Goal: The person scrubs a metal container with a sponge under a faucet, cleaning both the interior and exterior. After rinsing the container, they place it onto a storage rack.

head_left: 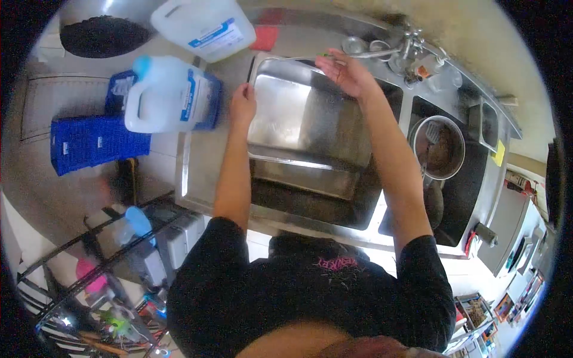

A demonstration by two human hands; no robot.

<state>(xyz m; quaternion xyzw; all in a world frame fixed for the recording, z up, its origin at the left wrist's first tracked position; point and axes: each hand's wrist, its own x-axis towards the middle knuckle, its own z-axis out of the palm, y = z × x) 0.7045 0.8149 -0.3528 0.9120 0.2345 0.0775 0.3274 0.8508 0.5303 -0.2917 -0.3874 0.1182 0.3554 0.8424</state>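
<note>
A deep rectangular steel pan (280, 113) rests tilted over the sink, its inside shiny and bare. My left hand (243, 106) is closed on the pan's left edge. Beyond the pan's far rim is my right hand (345, 73), its fingers curled at the end of the faucet spout (379, 53). A small bit of green shows at those fingertips, but I cannot tell what they hold. Under the pan lies the dark sink basin (310, 209).
Two white jugs with blue labels (164, 98) (209, 33) stand at left, near blue baskets (98, 140). A pot with a slotted spatula (439, 146) sits in the right basin. Glassware (444, 77) crowds the faucet. A black rack (101, 268) stands lower left.
</note>
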